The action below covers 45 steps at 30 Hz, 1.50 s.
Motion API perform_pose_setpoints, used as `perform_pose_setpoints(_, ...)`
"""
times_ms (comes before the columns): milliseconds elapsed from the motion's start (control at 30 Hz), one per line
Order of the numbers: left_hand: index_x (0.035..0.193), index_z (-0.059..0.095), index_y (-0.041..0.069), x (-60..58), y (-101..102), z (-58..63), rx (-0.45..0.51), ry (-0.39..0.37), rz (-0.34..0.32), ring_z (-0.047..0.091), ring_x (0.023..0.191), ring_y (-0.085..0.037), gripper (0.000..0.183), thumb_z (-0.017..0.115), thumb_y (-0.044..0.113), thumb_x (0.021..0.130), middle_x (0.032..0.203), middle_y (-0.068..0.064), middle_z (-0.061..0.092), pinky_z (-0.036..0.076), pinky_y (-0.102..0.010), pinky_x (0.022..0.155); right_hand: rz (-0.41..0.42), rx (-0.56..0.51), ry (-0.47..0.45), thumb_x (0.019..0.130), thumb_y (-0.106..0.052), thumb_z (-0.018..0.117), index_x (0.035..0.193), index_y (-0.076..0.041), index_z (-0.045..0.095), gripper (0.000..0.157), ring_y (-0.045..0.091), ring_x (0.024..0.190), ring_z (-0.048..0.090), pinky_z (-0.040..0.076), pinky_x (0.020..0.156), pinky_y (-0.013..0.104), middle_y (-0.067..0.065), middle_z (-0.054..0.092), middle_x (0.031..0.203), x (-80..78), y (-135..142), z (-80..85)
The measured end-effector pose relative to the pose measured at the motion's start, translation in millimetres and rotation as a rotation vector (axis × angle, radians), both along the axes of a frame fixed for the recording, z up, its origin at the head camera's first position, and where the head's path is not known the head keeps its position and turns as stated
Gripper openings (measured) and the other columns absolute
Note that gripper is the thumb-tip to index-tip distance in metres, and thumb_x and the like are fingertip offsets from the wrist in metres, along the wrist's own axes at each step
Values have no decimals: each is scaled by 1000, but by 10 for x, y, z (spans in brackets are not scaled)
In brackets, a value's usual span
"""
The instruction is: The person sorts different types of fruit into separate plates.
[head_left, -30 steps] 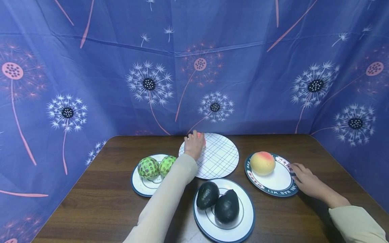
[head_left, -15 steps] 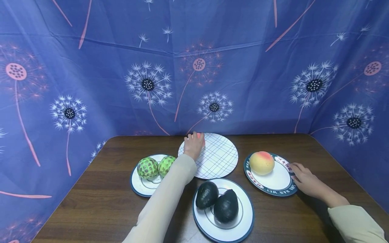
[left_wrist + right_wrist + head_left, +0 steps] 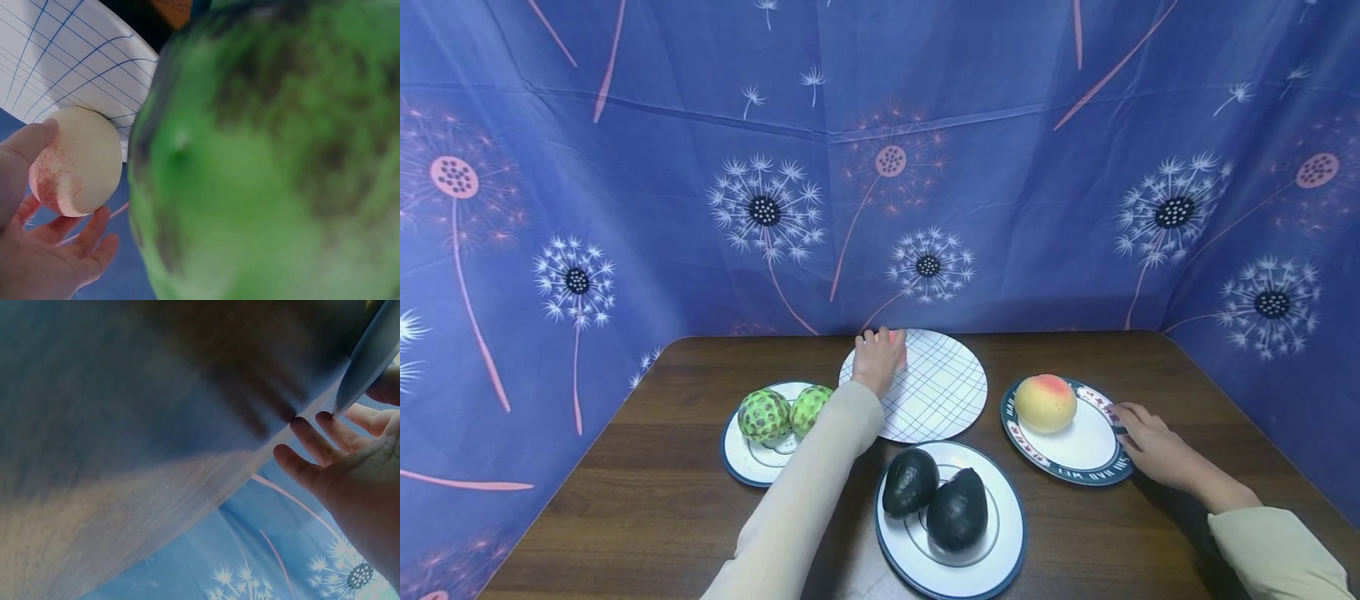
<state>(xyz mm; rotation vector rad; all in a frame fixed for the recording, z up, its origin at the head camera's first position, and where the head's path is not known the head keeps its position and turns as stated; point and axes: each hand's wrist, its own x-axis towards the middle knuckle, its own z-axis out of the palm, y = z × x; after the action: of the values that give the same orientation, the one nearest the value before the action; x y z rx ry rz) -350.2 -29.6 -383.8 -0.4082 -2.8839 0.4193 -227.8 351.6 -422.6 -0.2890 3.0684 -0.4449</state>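
My left hand grips a peach at the left side of the blue-checked white plate; thumb and fingertips lie on opposite sides of the fruit. Most of that peach is hidden by the hand in the head view. At the right, my right hand holds the rim of a green-edged plate, thumb on one side and fingers on the other. A second, yellow-and-red peach sits on this plate, left of its middle.
Two bumpy green fruits lie on a white plate at the left, partly behind my left sleeve. Two dark avocados rest on a blue-rimmed plate in front. A blue dandelion-print cloth hangs behind the wooden table.
Both hands stay where they were, the left on its peach and the right at the plate's rim. Only the head view shifts slightly.
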Motion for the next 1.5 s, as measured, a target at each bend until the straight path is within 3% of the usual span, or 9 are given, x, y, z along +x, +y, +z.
perform_pose_setpoints(300,133,33,23,30,-16,47,-10,-4,-20,51,107,-30,53,59,21,87,122,-10,52,41,-43,91,-3,9,3,88,-9,50,131,12,31,52,55,112,30,31,87,67,36,28,127,-3,2,-24)
perform_pose_setpoints(767,137,32,25,108,70,180,0,24,-119,51,107,-28,67,66,40,80,125,-7,50,43,-40,89,5,3,-3,88,-9,51,131,13,30,52,55,112,29,31,87,66,37,27,127,-6,15,-32)
perform_pose_setpoints(1500,140,28,33,360,426,378,59,110,-290,49,104,-24,69,62,47,82,129,-6,44,43,-35,89,31,-2,45,87,-4,49,129,13,33,48,55,110,33,32,86,67,37,31,125,-15,35,-54)
